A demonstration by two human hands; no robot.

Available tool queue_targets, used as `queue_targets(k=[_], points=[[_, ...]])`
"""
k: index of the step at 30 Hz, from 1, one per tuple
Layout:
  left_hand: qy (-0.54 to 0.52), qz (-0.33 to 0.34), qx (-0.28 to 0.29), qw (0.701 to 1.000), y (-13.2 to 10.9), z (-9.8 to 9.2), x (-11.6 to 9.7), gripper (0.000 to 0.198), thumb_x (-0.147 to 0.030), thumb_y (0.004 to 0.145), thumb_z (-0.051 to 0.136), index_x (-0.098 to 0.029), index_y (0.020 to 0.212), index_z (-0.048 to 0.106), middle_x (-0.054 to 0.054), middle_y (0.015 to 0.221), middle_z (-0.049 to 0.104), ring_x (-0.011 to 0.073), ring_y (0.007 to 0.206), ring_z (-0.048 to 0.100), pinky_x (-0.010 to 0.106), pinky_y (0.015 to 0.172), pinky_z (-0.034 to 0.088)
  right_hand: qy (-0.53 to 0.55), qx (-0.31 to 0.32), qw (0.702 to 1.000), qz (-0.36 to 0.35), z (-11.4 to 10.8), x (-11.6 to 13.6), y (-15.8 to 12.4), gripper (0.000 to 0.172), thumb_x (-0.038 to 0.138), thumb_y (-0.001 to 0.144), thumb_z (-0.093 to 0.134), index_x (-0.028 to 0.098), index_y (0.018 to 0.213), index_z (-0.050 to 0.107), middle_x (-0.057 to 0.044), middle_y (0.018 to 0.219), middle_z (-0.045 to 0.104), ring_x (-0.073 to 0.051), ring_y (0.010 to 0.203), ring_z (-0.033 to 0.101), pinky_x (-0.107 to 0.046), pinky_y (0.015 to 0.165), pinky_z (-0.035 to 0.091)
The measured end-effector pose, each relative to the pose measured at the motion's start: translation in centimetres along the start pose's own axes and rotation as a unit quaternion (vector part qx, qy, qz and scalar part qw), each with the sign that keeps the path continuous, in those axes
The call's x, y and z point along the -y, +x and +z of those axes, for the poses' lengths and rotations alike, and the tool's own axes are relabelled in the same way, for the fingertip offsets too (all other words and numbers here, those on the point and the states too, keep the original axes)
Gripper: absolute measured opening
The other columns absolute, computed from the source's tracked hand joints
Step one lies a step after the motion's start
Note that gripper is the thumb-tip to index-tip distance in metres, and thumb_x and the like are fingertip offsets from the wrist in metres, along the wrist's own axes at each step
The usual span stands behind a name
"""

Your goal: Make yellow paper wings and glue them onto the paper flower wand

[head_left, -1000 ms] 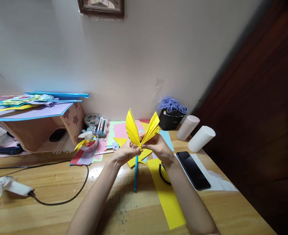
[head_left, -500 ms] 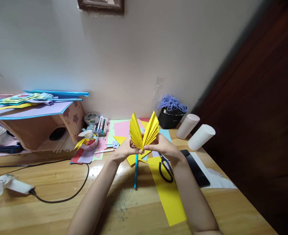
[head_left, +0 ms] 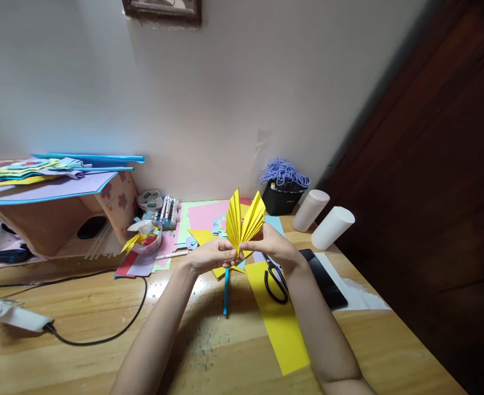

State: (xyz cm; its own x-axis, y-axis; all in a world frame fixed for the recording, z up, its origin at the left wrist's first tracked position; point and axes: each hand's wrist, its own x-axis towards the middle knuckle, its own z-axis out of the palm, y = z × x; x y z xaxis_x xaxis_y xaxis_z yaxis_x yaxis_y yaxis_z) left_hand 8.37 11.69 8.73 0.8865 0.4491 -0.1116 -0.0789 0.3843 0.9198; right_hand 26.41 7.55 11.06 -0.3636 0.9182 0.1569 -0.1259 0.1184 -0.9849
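I am holding a yellow pleated paper fan [head_left: 234, 225] up in front of me, over the wooden table [head_left: 81, 362], with both my hands. My left hand [head_left: 212, 257] is pinching it near the bottom point, thumb and fingers closing on the folds. My right hand [head_left: 278, 244] is gripping it too: my thumb is pressing near the bottom, and my other fingers are partly hiding behind the paper. The fan is standing up with two wings, making a shape like a V. A second ago the wings were spreading wide, and now their tips are leaning much closer together, so the gap is getting skinny. I think that means I am bringing the two halves together while keeping the bottom tight. The folds are looking neat and are meeting at the point. Under my hands, a blue stick [head_left: 226, 296] is lying on the table. Just beside it, a flat yellow paper strip [head_left: 283, 334] is resting, and black-handled scissors [head_left: 271, 267] are lying partly over it. My right arm is now hiding part of the black phone [head_left: 328, 285], but more of the scissors is showing.
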Motion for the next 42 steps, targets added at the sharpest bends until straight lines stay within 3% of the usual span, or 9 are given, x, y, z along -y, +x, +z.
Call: queue_targets(k=[11, 21, 24, 26, 28, 31, 35, 38, 42], points=[[0.027, 0.044, -0.026, 0.998, 0.6, -1.0, 1.3, 0.045, -0.051, 0.052, 0.079, -0.010, 0.057, 0.062, 0.000, 0.053, 0.052, 0.0083, 0.051, 0.043, 0.024, 0.055, 0.033, -0.025, 0.036, 0.998, 0.043, 0.3, 0.4, 0.1, 0.025, 0.028, 0.067, 0.075, 0.014, 0.086, 0.068, -0.006, 0.084, 0.071, -0.021, 0.081, 0.067, -0.034, 0.078, 0.052], [0.117, 0.065, -0.080, 0.988, 0.3, -0.9, 0.3, 0.035, -0.048, 0.072, 0.066, -0.013, 0.075, 0.068, 0.004, 0.073, 0.064, 0.0111, 0.068, 0.055, 0.022, 0.066, 0.040, -0.091, -0.066, 0.993, 0.019, 0.1, 0.2, 0.8, 0.019, 0.030, 0.070, 0.070, 0.015, 0.082, 0.067, -0.005, 0.085, 0.070, -0.020, 0.080, 0.065, -0.032, 0.075, 0.050], [0.276, -0.032, -0.166, 0.946, 0.3, -2.2, 0.8, 0.041, -0.054, 0.074, 0.059, -0.015, 0.079, 0.070, 0.007, 0.084, 0.070, 0.0157, 0.076, 0.062, 0.023, 0.067, 0.044, -0.137, -0.134, 0.981, 0.012, -0.6, 0.1, 0.9, 0.018, 0.028, 0.069, 0.070, 0.015, 0.082, 0.068, -0.005, 0.088, 0.071, -0.020, 0.083, 0.065, -0.031, 0.076, 0.050], [0.367, -0.113, -0.248, 0.889, 0.5, -3.0, 1.7, 0.041, -0.054, 0.069, 0.063, -0.014, 0.065, 0.068, 0.007, 0.069, 0.069, 0.0174, 0.064, 0.062, 0.025, 0.058, 0.042, -0.169, -0.190, 0.967, 0.017, -1.2, -0.1, 1.0, 0.018, 0.027, 0.067, 0.071, 0.015, 0.081, 0.069, -0.006, 0.088, 0.072, -0.022, 0.084, 0.066, -0.032, 0.076, 0.051], [0.402, -0.137, -0.298, 0.855, 1.1, -3.5, 3.0, 0.043, -0.051, 0.065, 0.067, -0.015, 0.043, 0.058, 0.006, 0.047, 0.059, 0.0182, 0.051, 0.057, 0.027, 0.054, 0.038, -0.184, -0.230, 0.956, 0.014, -1.9, -0.3, 1.1, 0.019, 0.026, 0.065, 0.072, 0.015, 0.080, 0.070, -0.007, 0.086, 0.073, -0.023, 0.084, 0.067, -0.033, 0.076, 0.052], [0.434, -0.139, -0.348, 0.819, 2.4, -3.3, 5.2, 0.043, -0.039, 0.061, 0.071, -0.018, 0.032, 0.047, 0.000, 0.034, 0.044, 0.0168, 0.047, 0.051, 0.027, 0.054, 0.033, -0.169, -0.254, 0.952, 0.013, -2.8, -0.7, 1.2, 0.025, 0.027, 0.062, 0.075, 0.014, 0.083, 0.071, -0.009, 0.086, 0.073, -0.024, 0.084, 0.067, -0.035, 0.078, 0.052], [0.430, -0.107, -0.385, 0.809, 3.6, -2.8, 7.1, 0.041, -0.025, 0.054, 0.073, -0.019, 0.032, 0.038, -0.005, 0.034, 0.035, 0.0144, 0.046, 0.047, 0.025, 0.052, 0.031, -0.131, -0.320, 0.938, 0.005, -4.1, -1.4, 1.3, 0.030, 0.027, 0.056, 0.079, 0.012, 0.081, 0.072, -0.010, 0.081, 0.073, -0.024, 0.078, 0.068, -0.033, 0.070, 0.055], [0.400, -0.076, -0.395, 0.824, 3.7, -3.1, 6.9, 0.040, -0.033, 0.059, 0.071, -0.019, 0.035, 0.042, -0.004, 0.035, 0.040, 0.0134, 0.044, 0.047, 0.024, 0.050, 0.032, -0.089, -0.404, 0.910, -0.035, -5.3, -1.8, 1.5, 0.034, 0.031, 0.056, 0.079, 0.012, 0.083, 0.070, -0.008, 0.080, 0.072, -0.020, 0.073, 0.067, -0.028, 0.062, 0.055], [0.342, -0.008, -0.414, 0.843, 3.3, -3.1, 5.5, 0.034, -0.047, 0.068, 0.063, -0.017, 0.055, 0.054, 0.000, 0.049, 0.056, 0.0146, 0.049, 0.055, 0.024, 0.049, 0.040, 0.047, -0.562, 0.813, -0.145, -7.0, -2.5, 1.7, 0.037, 0.032, 0.053, 0.080, 0.013, 0.082, 0.065, -0.003, 0.080, 0.069, -0.014, 0.072, 0.066, -0.023, 0.063, 0.056]])
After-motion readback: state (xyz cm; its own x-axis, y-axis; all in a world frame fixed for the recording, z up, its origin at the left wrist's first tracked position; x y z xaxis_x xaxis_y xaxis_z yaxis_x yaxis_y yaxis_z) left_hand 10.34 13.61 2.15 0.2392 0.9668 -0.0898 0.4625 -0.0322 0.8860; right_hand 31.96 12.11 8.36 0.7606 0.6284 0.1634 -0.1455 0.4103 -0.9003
